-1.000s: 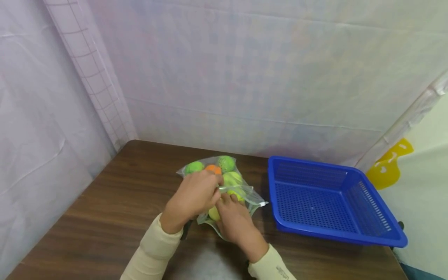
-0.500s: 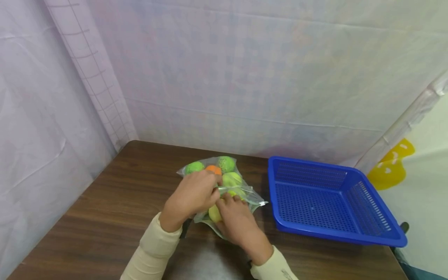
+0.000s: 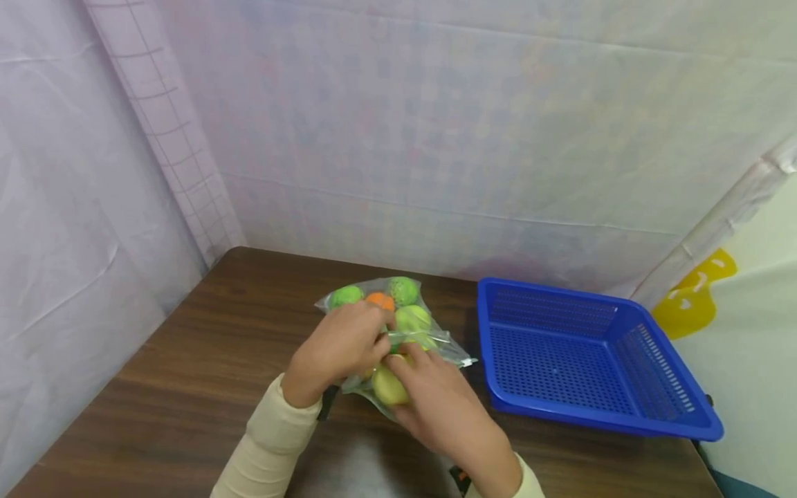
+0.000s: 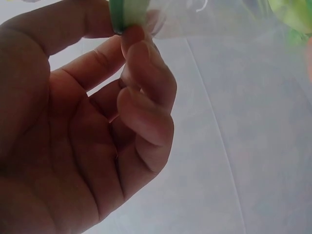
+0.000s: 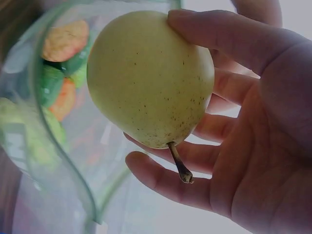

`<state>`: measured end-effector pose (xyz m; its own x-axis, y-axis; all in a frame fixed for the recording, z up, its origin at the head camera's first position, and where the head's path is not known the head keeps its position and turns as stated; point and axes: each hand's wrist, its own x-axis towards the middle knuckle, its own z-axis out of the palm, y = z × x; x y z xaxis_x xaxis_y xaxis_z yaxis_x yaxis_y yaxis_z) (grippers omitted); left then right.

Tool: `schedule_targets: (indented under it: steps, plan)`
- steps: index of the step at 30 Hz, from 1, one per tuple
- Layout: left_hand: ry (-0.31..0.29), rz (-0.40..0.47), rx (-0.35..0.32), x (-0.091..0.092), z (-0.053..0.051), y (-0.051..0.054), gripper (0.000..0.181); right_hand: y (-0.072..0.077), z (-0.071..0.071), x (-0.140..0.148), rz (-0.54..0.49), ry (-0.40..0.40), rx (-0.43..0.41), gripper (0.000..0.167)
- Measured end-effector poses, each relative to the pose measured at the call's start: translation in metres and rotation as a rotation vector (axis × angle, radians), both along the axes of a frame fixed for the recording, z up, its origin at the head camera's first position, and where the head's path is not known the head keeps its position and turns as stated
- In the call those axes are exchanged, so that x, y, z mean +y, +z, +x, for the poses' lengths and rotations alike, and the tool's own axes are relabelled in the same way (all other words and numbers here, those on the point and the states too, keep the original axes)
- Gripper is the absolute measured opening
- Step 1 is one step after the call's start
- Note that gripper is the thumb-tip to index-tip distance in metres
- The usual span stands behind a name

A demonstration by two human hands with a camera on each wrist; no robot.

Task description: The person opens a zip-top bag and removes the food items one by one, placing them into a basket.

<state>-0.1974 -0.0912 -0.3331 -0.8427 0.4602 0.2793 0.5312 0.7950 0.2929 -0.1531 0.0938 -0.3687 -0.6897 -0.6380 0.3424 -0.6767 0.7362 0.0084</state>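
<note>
A clear zip bag (image 3: 453,351) with a white slider lies on the table, holding green, orange and yellow-green fruit-like pieces. My left hand (image 3: 339,346) pinches the green-edged rim (image 4: 131,13) of the bag's mouth between thumb and fingertips. In my right hand (image 3: 445,401) is a yellow pear (image 5: 151,78) with dark specks and a brown stem, gripped between thumb and fingers at the mouth. Beyond the pear, the right wrist view shows a reddish-yellow fruit (image 5: 66,40) and other pieces inside the bag. The left hand partly covers the bag's contents in the head view.
A blue plastic basket (image 3: 600,422) with perforated sides stands right of the bag, close to the slider end. The brown table (image 3: 205,360) meets pale cloth walls at its back and left. A yellow cut-out shape (image 3: 691,308) hangs beyond the basket.
My right hand has drawn back toward the near right, bringing the pear with it, and more of the pear shows. The left hand and the basket stay nearly in place.
</note>
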Motion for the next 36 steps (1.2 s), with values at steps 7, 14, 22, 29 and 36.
schedule_targets:
  steps: [7, 14, 22, 29, 36]
  plan:
    - [-0.025, 0.034, -0.026, 0.0, -0.001, 0.001, 0.03, 0.025, 0.009, 0.021, -0.068, 0.002, -0.034, 0.061]
    - [-0.031, 0.027, -0.021, 0.001, -0.002, 0.003, 0.029, 0.05, 0.0, 0.045, -0.153, -0.006, 0.016, 0.061]
    - [-0.02, 0.02, -0.005, -0.005, -0.003, 0.002, 0.026, 0.084, -0.028, 0.082, -0.135, 0.05, 0.018, 0.064]
    - [-0.005, -0.005, -0.029, -0.012, -0.002, 0.0, 0.019, 0.107, -0.052, 0.111, -0.06, 0.028, -0.005, 0.057]
    - [0.002, 0.007, -0.073, -0.013, 0.0, 0.001, 0.018, 0.1, -0.084, 0.126, 0.029, -0.046, -0.047, 0.058]
